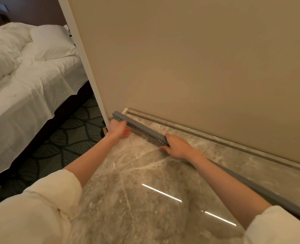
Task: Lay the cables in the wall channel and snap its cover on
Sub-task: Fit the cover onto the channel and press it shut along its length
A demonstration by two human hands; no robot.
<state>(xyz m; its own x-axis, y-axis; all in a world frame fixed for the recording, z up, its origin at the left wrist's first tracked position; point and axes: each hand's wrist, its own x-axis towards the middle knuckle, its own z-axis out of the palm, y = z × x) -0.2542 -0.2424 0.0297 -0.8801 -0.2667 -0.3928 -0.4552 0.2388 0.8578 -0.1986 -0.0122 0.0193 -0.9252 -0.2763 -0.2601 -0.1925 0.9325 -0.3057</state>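
A long grey slotted cable channel (142,128) lies on the marble floor, a little out from the beige wall and roughly parallel to it. It runs from the wall corner to the lower right edge of the view. My left hand (118,130) grips it near its far end. My right hand (176,147) holds it further along, fingers wrapped over the top. A row of small slots shows along the side between my hands. No loose cables can be seen, and I cannot tell whether a cover sits on it.
A marble skirting (216,138) runs along the foot of the wall (189,59). The white door frame (86,59) stands at the corner. Beyond it are a bed with white sheets (26,76) and patterned carpet (71,136).
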